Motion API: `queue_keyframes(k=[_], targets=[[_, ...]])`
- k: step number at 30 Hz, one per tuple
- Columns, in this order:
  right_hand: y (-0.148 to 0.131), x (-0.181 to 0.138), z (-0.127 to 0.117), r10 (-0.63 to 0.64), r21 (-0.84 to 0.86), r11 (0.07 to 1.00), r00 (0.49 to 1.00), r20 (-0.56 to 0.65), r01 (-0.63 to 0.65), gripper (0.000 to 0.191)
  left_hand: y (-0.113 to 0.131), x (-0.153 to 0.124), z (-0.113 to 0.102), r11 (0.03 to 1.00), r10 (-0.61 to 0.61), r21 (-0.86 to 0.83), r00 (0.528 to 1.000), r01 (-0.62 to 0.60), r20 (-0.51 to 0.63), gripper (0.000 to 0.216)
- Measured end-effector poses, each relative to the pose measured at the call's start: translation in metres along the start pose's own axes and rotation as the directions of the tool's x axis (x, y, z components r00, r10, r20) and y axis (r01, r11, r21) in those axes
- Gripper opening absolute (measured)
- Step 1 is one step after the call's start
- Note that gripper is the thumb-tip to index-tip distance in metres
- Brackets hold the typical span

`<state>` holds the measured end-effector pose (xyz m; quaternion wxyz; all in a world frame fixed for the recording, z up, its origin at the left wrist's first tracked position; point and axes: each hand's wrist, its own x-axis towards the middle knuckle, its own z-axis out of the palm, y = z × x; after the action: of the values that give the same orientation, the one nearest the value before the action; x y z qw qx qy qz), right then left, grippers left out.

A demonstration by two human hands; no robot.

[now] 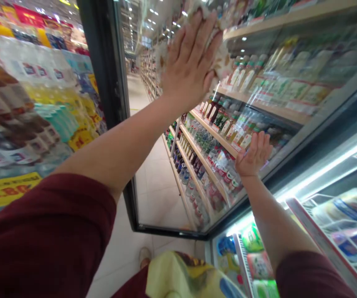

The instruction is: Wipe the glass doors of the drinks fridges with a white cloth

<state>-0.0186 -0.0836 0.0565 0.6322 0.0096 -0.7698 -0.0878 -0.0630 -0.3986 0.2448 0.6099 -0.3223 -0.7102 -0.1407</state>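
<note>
An open glass cooler door (153, 165) with a black frame swings out in front of me. My left hand (191, 62) is raised high, fingers stretched flat, pressing a pale patterned cloth (223, 62) against the glass. Lower and to the right, my right hand (254, 155) rests open with its palm on the same glass near the door's edge. Both arms wear dark red sleeves. The glass mirrors shelves of bottles (215, 124) and an aisle.
Packaged goods (35, 103) hang on racks at the left. The lit cooler interior at the lower right holds wire shelves with packs (346, 207) and green packages (253, 240). A yellow cloth or apron (181, 277) and my shoe (144, 254) show over the tiled floor.
</note>
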Motion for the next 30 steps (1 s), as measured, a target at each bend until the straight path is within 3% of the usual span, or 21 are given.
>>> queue_keyframes(k=[2,4,5,7,9,10,12,14,15,17,19,20,22,24,25,27,29,30], targets=[[0.000,0.000,0.000,-0.010,-0.001,1.000,1.000,-0.017,0.010,0.067,0.014,-0.012,0.009,1.000,0.015,-0.019,1.000,-0.015,0.000,0.065],[-0.001,0.000,0.000,-0.024,0.006,1.000,0.999,-0.028,0.024,0.067,0.028,-0.035,0.020,0.979,0.133,-0.165,0.986,-0.116,0.099,0.059],[-0.001,0.000,-0.001,-0.025,0.017,1.000,0.999,-0.025,0.026,0.067,0.032,-0.045,0.023,0.947,0.234,-0.261,0.957,-0.185,0.171,0.056],[-0.001,0.001,-0.001,-0.017,0.033,0.999,1.000,0.001,0.017,0.067,0.028,-0.056,0.025,0.858,0.450,-0.410,0.837,-0.308,0.311,0.053],[-0.001,0.001,-0.001,-0.001,0.021,1.000,1.000,0.025,0.000,0.067,0.011,-0.049,0.018,0.832,0.529,-0.424,0.744,-0.358,0.409,0.055],[-0.001,0.001,-0.001,0.005,0.007,1.000,1.000,0.029,-0.005,0.066,0.000,-0.041,0.012,0.858,0.499,-0.368,0.750,-0.357,0.434,0.058],[-0.001,0.001,0.000,0.007,-0.011,1.000,1.000,0.027,-0.007,0.066,-0.020,-0.020,0.001,0.945,0.325,-0.168,0.867,-0.281,0.379,0.064],[-0.001,0.001,0.000,0.006,-0.001,1.000,1.000,0.017,-0.006,0.066,-0.028,-0.007,-0.005,0.993,0.103,0.041,0.978,-0.113,0.180,0.067],[-0.001,0.001,0.000,0.007,0.008,1.000,1.000,0.013,-0.007,0.066,-0.025,-0.006,-0.006,0.994,-0.009,0.109,0.998,0.002,0.066,0.068],[-0.001,0.000,0.000,0.011,0.019,1.000,1.000,0.012,-0.012,0.066,-0.010,-0.014,-0.003,0.977,-0.159,0.135,0.986,0.164,-0.047,0.068],[-0.001,0.000,0.000,0.015,0.015,1.000,1.000,0.024,-0.016,0.066,0.007,-0.028,0.001,0.988,-0.150,0.037,0.985,0.148,0.079,0.065],[-0.001,0.001,0.000,0.018,0.011,1.000,0.999,0.028,-0.018,0.066,0.013,-0.034,0.002,0.995,-0.075,-0.053,0.975,0.088,0.208,0.062],[-0.001,0.001,0.000,0.024,0.001,1.000,0.999,0.030,-0.024,0.065,0.011,-0.038,-0.001,0.965,0.143,-0.263,0.891,-0.027,0.432,0.058],[-0.001,0.001,0.001,0.021,-0.003,1.000,1.000,0.017,-0.020,0.064,-0.007,-0.031,-0.008,0.931,0.264,-0.355,0.825,-0.083,0.500,0.059],[-0.001,0.001,0.002,0.018,-0.003,1.000,1.000,0.013,-0.018,0.064,-0.019,-0.024,-0.012,0.936,0.271,-0.333,0.834,-0.112,0.481,0.060],[-0.001,0.001,0.002,0.021,-0.002,1.000,1.000,0.019,-0.021,0.065,-0.039,-0.012,-0.017,0.981,0.154,-0.169,0.924,-0.100,0.351,0.063],[-0.002,0.001,0.002,0.024,-0.003,1.000,0.999,0.022,-0.024,0.065,-0.047,-0.009,-0.015,0.995,-0.095,0.034,0.989,0.092,0.114,0.067],[-0.002,0.001,0.002,0.025,-0.005,1.000,1.000,0.018,-0.025,0.065,-0.045,-0.012,-0.013,0.972,-0.220,0.082,0.976,0.219,-0.003,0.069]])
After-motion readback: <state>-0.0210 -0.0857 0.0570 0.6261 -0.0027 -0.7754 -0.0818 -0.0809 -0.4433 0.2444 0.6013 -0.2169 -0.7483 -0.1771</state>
